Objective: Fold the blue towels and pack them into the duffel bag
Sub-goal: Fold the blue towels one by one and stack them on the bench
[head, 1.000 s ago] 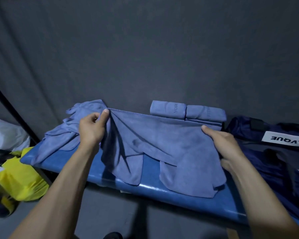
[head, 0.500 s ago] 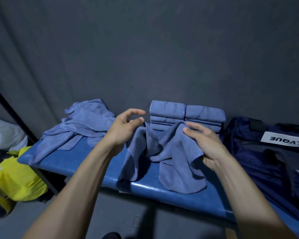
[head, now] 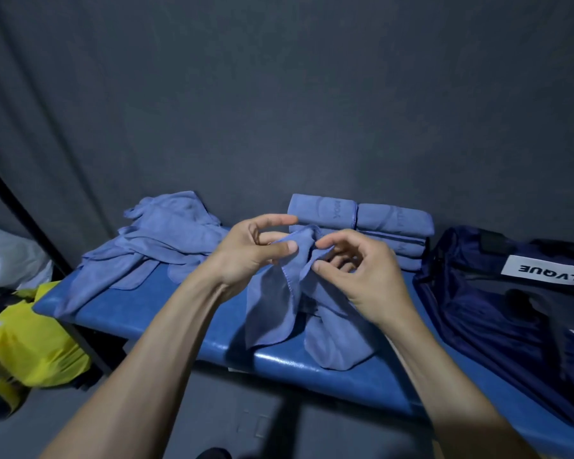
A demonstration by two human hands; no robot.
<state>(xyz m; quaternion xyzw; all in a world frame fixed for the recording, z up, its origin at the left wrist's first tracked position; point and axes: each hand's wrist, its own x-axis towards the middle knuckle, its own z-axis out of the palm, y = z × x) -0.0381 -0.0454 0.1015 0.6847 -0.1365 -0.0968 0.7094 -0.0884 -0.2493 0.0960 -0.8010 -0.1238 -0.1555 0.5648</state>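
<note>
A blue towel [head: 272,313] hangs bunched over the middle of the blue padded bench [head: 140,313]. My left hand [head: 249,256] pinches its upper edge between thumb and fingers. Close beside it, my right hand [head: 362,273] grips the same top edge. Behind them stand two stacks of folded blue towels [head: 391,223] against the wall. A loose heap of unfolded blue towels [head: 166,233] lies at the bench's left end. The dark navy duffel bag [head: 497,306], with a white LVQUE label, sits open at the right.
A grey fabric wall [head: 279,94] backs the bench. On the floor at the left lie a yellow bag [head: 34,342] and a white bag [head: 10,253]. A black pole [head: 24,213] slants down at the left.
The towel was spread wide between my hands; both hands have come together at the middle, and the towel is now bunched and hanging from its gathered top edge.
</note>
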